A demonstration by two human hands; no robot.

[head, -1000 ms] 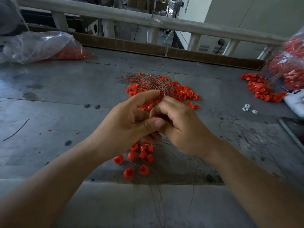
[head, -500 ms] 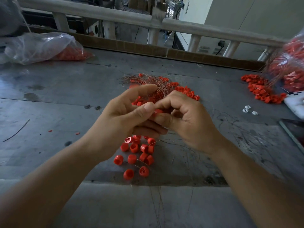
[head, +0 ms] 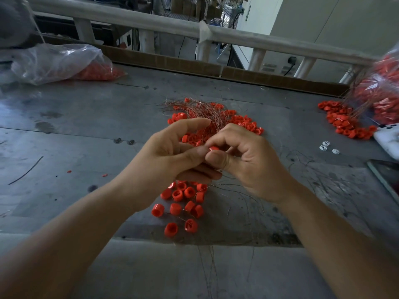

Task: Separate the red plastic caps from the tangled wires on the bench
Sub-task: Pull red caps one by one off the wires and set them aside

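My left hand (head: 170, 156) and my right hand (head: 246, 160) meet above the grey metal bench (head: 86, 130). Between their thumbs and fingertips sits one red cap (head: 214, 148), pinched by both hands. Behind the hands lies a bundle of thin tangled wires (head: 200, 111) with many red caps (head: 246, 124) still among them. Below the hands, near the bench's front edge, several loose red caps (head: 183, 201) lie on the metal. Thin stray wires (head: 237, 190) trail under my right hand.
A clear plastic bag of red caps (head: 64, 63) lies at the back left. Another bag (head: 380, 93) and a pile of caps (head: 343, 121) sit at the far right, beside small white parts (head: 326, 146), a white device (head: 388, 141) and a dark flat object (head: 386, 175). A railing (head: 194, 29) runs behind the bench.
Both hands have lifted slightly off the pile. The red cap now shows between the fingertips, where it was hidden one second ago.
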